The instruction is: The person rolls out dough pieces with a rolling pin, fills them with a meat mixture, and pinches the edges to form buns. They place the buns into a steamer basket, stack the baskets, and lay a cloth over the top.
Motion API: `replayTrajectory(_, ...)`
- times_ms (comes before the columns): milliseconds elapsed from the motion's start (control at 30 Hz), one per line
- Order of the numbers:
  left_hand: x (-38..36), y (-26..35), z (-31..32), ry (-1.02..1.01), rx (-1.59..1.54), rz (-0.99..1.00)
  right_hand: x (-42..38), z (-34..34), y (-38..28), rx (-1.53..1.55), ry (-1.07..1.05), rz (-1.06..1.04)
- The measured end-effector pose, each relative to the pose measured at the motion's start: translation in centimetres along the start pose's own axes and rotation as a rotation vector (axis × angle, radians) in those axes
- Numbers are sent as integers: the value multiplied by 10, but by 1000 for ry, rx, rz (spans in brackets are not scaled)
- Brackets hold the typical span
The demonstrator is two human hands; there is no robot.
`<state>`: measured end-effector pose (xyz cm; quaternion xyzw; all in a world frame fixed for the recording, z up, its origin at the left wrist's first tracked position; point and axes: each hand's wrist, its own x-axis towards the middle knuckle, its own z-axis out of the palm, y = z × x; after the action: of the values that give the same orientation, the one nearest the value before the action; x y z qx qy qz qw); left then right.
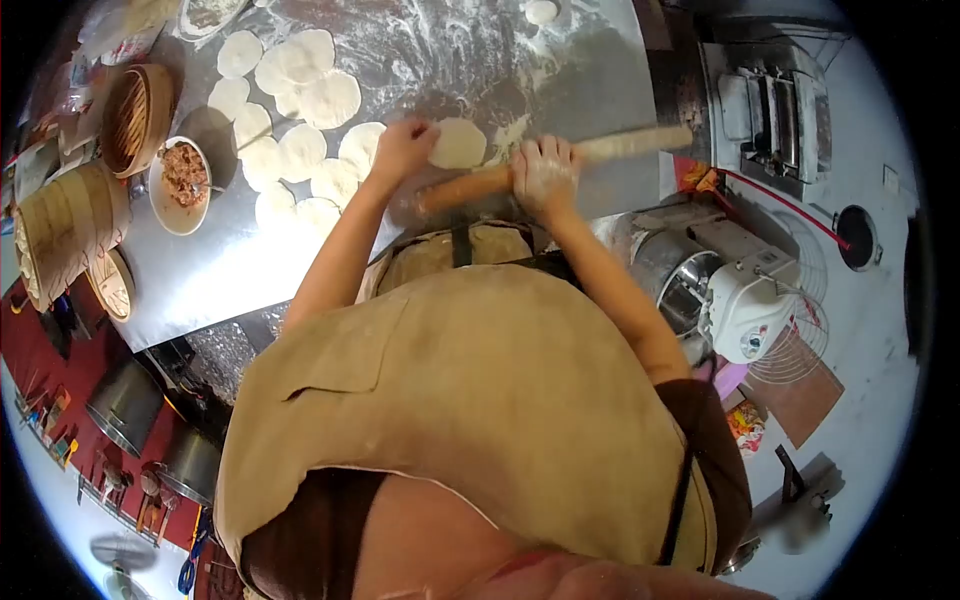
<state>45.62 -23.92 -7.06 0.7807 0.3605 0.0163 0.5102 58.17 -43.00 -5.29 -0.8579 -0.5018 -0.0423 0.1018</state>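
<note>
My right hand (545, 177), dusted with flour, is wrapped over the middle of a wooden rolling pin (630, 145). The pin lies at a slant across the near side of the metal table. My left hand (406, 148) has its fingers curled in a pinch at the left edge of a thin round dough wrapper (460, 143). This wrapper lies flat just beyond the pin. Several rolled dough wrappers (302, 153) are spread to the left of my left hand, some overlapping. A small dough ball (541, 12) sits at the far side.
Flour coats the metal table (420, 50). On the left stand a bowl of meat filling (182, 222) with a utensil in it and bamboo steamers (153, 125). A stand mixer (745, 310) is at the right, with a roller machine (770, 120) beyond it.
</note>
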Motion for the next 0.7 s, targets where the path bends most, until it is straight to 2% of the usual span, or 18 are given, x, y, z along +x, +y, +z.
replayTrajectory(100, -11, 9, 7, -148, 19, -159, 27, 14, -5, -74, -42, 66)
replayTrajectory(167, 15, 12, 17, -25, 288, 110, 78, 26, -6, -5, 171, 179)
replayTrajectory(233, 26, 12, 7, -64, 324, 129, 69, 24, -3, 44, 218, 102)
replayTrajectory(300, 25, 15, -6, -258, 166, 116, 35, 23, 7, 94, 202, 15)
replayTrajectory(333, 25, 25, -12, -251, 173, 125, 13, 23, 15, 99, 164, 15)
replayTrajectory(400, 23, 55, -25, -36, 38, 184, -13, 15, 23, 107, 224, -35)
replayTrajectory(433, 32, 64, -29, -38, 39, 183, -9, 14, 23, 108, 222, -33)
replayTrajectory(500, 59, 73, -32, 321, 201, 584, -3, 13, 25, 115, 170, 58)
replayTrajectory(533, 74, 67, -30, 320, 201, 586, -2, 16, 26, 114, 171, 60)
replayTrajectory(600, 98, 53, -24, 299, 681, 791, 6, 24, 26, 138, 243, 65)
replayTrajectory(633, 100, 44, -18, 303, 683, 800, 6, 26, 25, 135, 253, 66)
replayTrajectory(700, 99, 41, -11, 142, 666, 709, 8, 27, 21, 100, 280, 121)
